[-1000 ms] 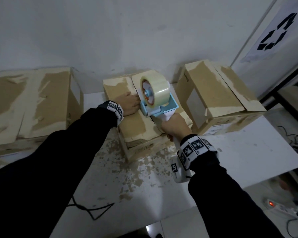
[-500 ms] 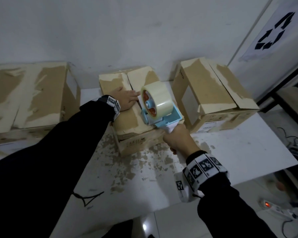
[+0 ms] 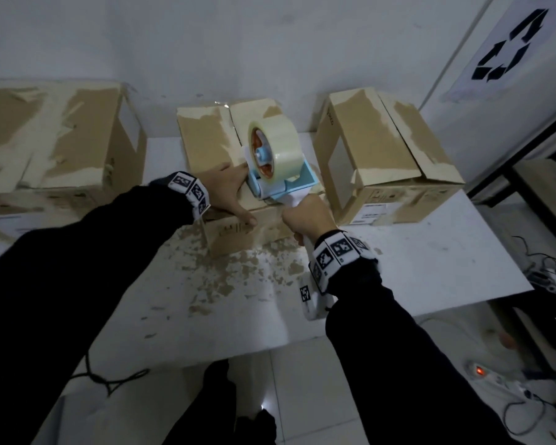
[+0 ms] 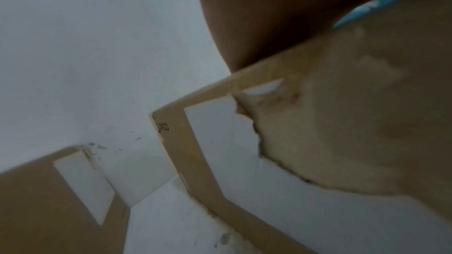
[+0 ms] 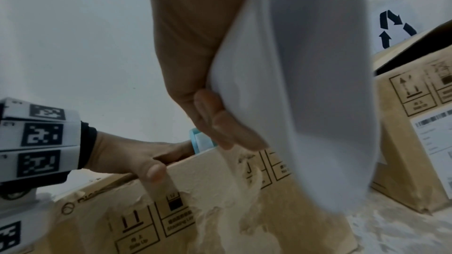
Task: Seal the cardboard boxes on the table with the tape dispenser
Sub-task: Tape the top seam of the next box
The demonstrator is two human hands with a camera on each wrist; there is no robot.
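The middle cardboard box [image 3: 206, 149] lies closed on the white table [image 3: 414, 268]. A blue tape dispenser [image 3: 280, 168] with a clear tape roll sits at the near end of the box's centre seam. My right hand [image 3: 307, 216] grips its white handle [image 5: 305, 84] just past the box's front edge. My left hand [image 3: 228, 191] lies flat on the left flap beside the dispenser, its thumb [image 5: 154, 171] hanging over the front face. The left wrist view shows the box top [image 4: 367, 123] close up, blurred.
A larger box [image 3: 61, 139] stands at the table's left and another box [image 3: 382, 149] at the right, both against the wall. Torn paper scraps litter the table's middle. A power strip [image 3: 495, 377] and cables lie on the floor to the right.
The dispenser has travelled along the seam from the middle of the box to its near edge. My left hand slid toward me too, and its thumb now hangs over the front.
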